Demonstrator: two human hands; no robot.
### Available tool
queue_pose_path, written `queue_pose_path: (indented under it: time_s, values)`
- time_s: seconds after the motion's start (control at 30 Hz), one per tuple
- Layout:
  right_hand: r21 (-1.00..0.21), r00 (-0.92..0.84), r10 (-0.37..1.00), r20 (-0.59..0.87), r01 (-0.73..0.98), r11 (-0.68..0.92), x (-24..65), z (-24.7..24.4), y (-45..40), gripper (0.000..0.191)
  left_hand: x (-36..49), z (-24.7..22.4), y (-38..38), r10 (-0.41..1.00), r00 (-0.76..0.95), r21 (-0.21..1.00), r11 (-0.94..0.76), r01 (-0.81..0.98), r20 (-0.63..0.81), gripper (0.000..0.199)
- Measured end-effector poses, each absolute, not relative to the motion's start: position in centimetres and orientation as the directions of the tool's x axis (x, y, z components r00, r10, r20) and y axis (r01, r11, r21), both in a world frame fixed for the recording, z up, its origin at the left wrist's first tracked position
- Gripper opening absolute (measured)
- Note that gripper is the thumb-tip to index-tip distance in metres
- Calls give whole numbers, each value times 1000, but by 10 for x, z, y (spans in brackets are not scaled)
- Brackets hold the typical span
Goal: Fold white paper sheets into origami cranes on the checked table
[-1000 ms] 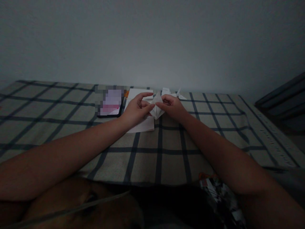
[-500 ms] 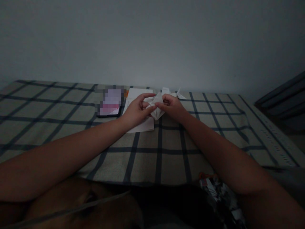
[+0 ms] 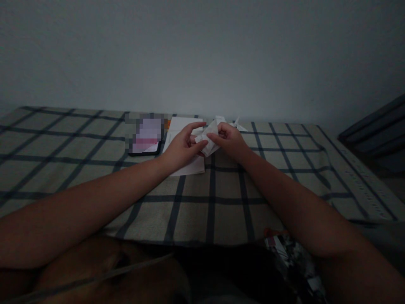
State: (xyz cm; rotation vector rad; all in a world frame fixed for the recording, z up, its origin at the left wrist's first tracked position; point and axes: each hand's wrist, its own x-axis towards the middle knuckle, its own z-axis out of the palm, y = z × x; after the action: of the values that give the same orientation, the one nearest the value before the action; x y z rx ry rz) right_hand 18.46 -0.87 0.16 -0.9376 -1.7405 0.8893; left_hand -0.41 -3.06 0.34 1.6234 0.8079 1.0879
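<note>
Between my two hands is a folded piece of white paper (image 3: 209, 145), creased into a pointed shape and held above the checked cloth. My left hand (image 3: 184, 143) pinches its left side with the thumb in front, the index finger stretched out above. From the right, my right hand (image 3: 230, 139) grips it, thumb across the front and the other fingers curled behind. White sheets of paper (image 3: 186, 169) lie beneath and behind my left hand, partly covered by it.
A phone (image 3: 147, 137), its screen blurred out, lies left of the sheets. Behind my right hand are more folded white papers (image 3: 239, 124), one with a thin upright point. The checked cloth (image 3: 196, 211) covers the surface up to a plain wall (image 3: 202, 55).
The folded paper has turned between my fingers, its upper point now leaning to the right. My right thumb has shifted slightly; both arms stay nearly where they were.
</note>
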Motion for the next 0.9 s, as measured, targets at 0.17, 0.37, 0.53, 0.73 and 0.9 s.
queue_pose_path:
  time_s: [0.17,0.37,0.53,0.73,0.9]
  values:
    - [-867,-262,877,402,199,457,184,1,-9,32,-4,2,-29,884,377,956,-294,-13,278,74]
    - [-870,-240,878,413,179,459,182,3,-10,32,-4,2,-30,880,382,955,-297,-19,282,74]
    - [-850,-230,870,437,211,483,186,3,-8,38,-3,2,-30,880,383,954,-300,-5,279,75]
    - [-830,-229,854,468,216,513,190,1,-6,39,-4,-3,-26,869,371,923,-379,72,328,69]
    - [-833,-230,857,461,221,507,190,2,-7,42,-4,-7,-23,861,377,923,-383,37,342,69]
